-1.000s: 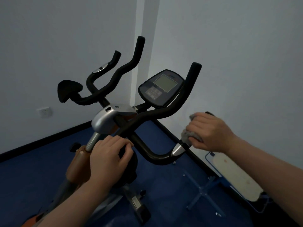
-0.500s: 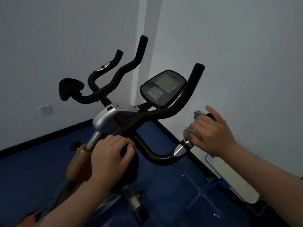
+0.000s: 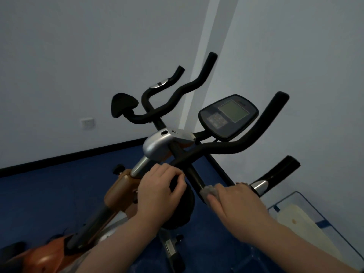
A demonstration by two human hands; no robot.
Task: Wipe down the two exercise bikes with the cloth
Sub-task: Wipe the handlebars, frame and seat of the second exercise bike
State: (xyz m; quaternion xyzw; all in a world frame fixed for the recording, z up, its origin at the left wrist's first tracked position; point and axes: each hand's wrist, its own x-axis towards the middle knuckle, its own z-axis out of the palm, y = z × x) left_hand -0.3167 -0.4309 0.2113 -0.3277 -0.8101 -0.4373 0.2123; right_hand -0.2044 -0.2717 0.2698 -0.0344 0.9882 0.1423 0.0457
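An orange and black exercise bike [image 3: 120, 186] stands before me, with black handlebars [image 3: 232, 148], a silver stem cover [image 3: 157, 144] and a dark console [image 3: 228, 117]. My right hand [image 3: 236, 201] grips a grey cloth [image 3: 209, 191] wrapped round the lower curved bar of the right handlebar, left of its silver sensor [image 3: 260, 185]. My left hand [image 3: 159, 192] curls round a black knob [image 3: 178, 187] under the stem. A second bike is not in view.
White walls meet in a corner behind the bike. The floor [image 3: 49, 194] is dark blue. A wall socket [image 3: 86, 123] sits low on the left. At the right, a white board [image 3: 307, 229] lies in a blue-framed clear tray.
My right hand has slid the cloth down off the right grip and its silver sensor, inward along the lower bar toward the stem. The left hand stays on the knob.
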